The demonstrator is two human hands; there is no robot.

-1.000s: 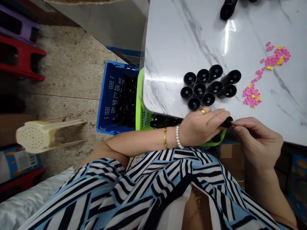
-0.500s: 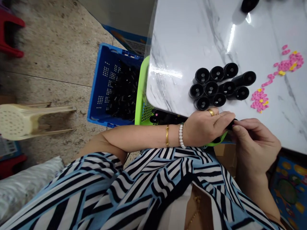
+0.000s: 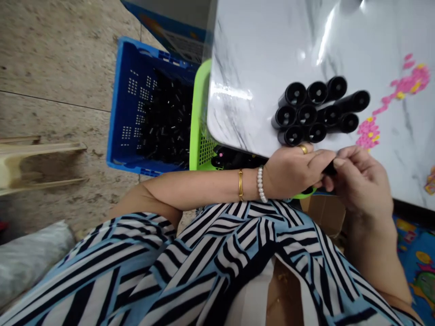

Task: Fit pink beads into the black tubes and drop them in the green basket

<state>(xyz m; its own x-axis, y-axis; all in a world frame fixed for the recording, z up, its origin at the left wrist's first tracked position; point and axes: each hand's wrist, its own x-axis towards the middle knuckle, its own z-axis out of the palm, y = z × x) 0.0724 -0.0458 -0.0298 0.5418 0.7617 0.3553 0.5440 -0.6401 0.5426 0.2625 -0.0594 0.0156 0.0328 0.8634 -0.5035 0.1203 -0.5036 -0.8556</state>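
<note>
My left hand (image 3: 295, 171), with a gold ring and a pearl bracelet, is closed around a small black plastic piece (image 3: 329, 168) by the table's near edge. From the other side, the fingers and thumb of my right hand (image 3: 365, 181) pinch the same piece. Fingers cover most of it, so its full shape is hidden. Just beyond my left hand, a cluster of black cylinders (image 3: 306, 115) stands on the table, hollow ends up; one or two lean over. Small pink and yellow pieces (image 3: 369, 131) lie in loose heaps to the right.
The white marbled table (image 3: 244, 54) has a rounded near-left corner. Beneath it a green basket (image 3: 195, 136) holds black parts. Left of that, a blue crate (image 3: 115, 104) contains many black pieces. A cream stool (image 3: 41, 156) and a pale sack (image 3: 37, 258) are on the floor.
The view has shifted slightly, moving the crate and stool left in the picture. Both hands stay at the black piece, with the right-hand fingers bent further around it.
</note>
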